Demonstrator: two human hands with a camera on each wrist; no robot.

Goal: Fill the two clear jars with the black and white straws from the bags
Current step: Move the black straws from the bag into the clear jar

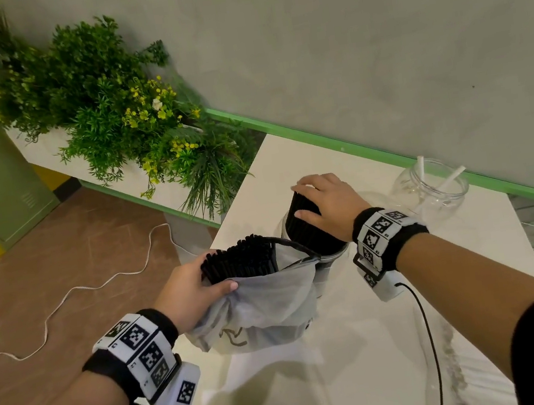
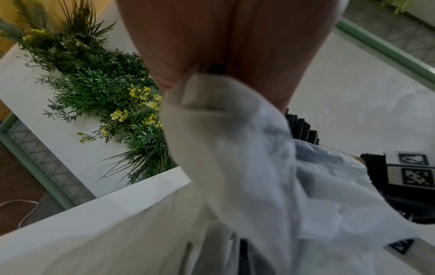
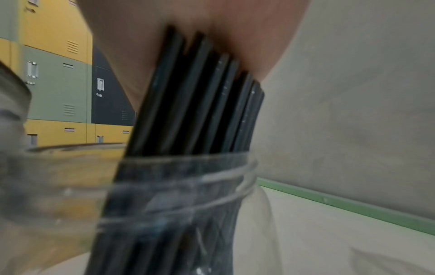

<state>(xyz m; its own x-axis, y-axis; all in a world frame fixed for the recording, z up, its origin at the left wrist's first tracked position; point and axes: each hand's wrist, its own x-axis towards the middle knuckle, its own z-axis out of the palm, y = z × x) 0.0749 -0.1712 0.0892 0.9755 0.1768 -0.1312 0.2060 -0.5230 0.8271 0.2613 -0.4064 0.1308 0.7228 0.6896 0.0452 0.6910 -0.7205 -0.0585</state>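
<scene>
White table w/ two clear jars (bag too)

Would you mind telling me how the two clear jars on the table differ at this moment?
The near jar holds a dense bundle of black straws; the far jar holds only two white straws. The right hand grips the bundle in the near jar; no hand touches the far jar, which stands nearer the wall. Both are clear, lidless and upright on the white table.
</scene>
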